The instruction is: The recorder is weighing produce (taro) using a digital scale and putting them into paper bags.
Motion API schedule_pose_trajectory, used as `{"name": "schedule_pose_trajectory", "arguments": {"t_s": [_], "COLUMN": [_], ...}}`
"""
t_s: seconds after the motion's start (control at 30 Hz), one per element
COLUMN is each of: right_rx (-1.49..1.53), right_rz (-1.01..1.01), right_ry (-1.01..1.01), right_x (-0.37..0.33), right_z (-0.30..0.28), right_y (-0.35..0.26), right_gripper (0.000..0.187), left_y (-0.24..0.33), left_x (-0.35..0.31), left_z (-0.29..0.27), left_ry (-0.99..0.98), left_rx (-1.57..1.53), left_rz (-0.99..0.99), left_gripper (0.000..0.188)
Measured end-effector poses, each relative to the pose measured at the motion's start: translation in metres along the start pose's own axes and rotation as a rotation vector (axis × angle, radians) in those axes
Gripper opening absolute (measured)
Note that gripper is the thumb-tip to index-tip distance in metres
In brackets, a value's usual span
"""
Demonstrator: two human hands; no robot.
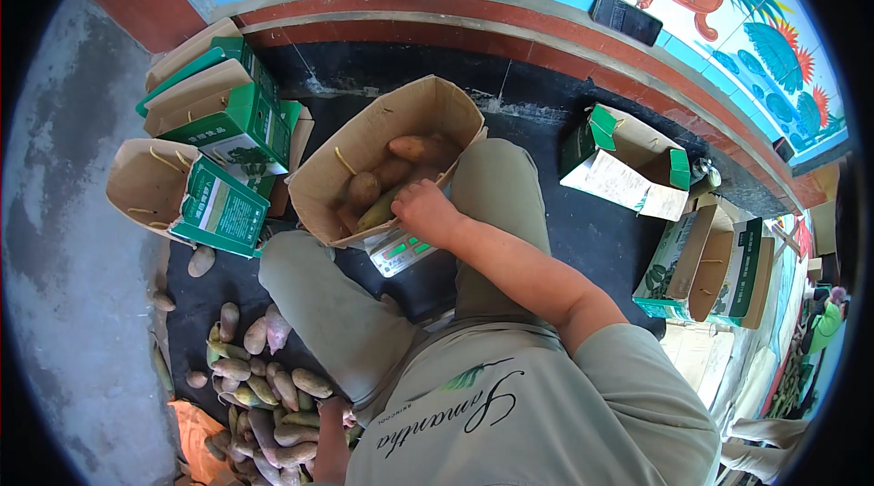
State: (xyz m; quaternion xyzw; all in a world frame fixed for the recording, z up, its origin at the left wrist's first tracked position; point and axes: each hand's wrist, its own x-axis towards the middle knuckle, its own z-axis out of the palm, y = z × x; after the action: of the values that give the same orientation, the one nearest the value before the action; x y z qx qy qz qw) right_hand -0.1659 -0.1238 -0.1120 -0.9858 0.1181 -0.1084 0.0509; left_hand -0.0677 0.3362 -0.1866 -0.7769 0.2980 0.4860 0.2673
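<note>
An open cardboard box point(319, 178) stands between my knees, with several sweet potatoes point(417, 149) in it. My right hand point(424, 211) reaches over the near rim of the box, its fingers curled onto the end of a yellowish-brown sweet potato point(377, 212). Under the near side of the box is a white digital scale point(401, 252) with green-lit displays. Beside my left thigh, my left hand point(335, 415) hangs low at the right edge of a pile of sweet potatoes point(264, 388). Its fingers are mostly hidden, so I cannot make out any hold.
Open green and brown boxes stand at the left point(232, 204) and behind point(218, 113). More are at the right point(628, 163) and lower right point(701, 272). A dark phone point(626, 18) lies on the ledge below the painted wall. An orange bag point(193, 436) lies by the pile.
</note>
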Motion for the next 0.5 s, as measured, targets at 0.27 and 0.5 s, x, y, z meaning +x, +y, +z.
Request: {"name": "schedule_pose_trajectory", "arguments": {"t_s": [0.27,0.5], "right_rx": [0.003,0.018], "right_rz": [0.005,-0.003], "right_ry": [-0.015,0.003], "right_x": [-0.003,-0.002], "right_z": [-0.002,0.000], "right_y": [0.001,0.000], "right_gripper": [0.015,0.014], "left_y": [0.007,-0.007], "left_x": [-0.017,-0.018], "left_z": [-0.008,0.012], "left_ry": [0.022,0.133], "left_rx": [-0.033,-0.120], "left_rz": [0.097,0.200], "left_gripper": [0.013,0.018]}}
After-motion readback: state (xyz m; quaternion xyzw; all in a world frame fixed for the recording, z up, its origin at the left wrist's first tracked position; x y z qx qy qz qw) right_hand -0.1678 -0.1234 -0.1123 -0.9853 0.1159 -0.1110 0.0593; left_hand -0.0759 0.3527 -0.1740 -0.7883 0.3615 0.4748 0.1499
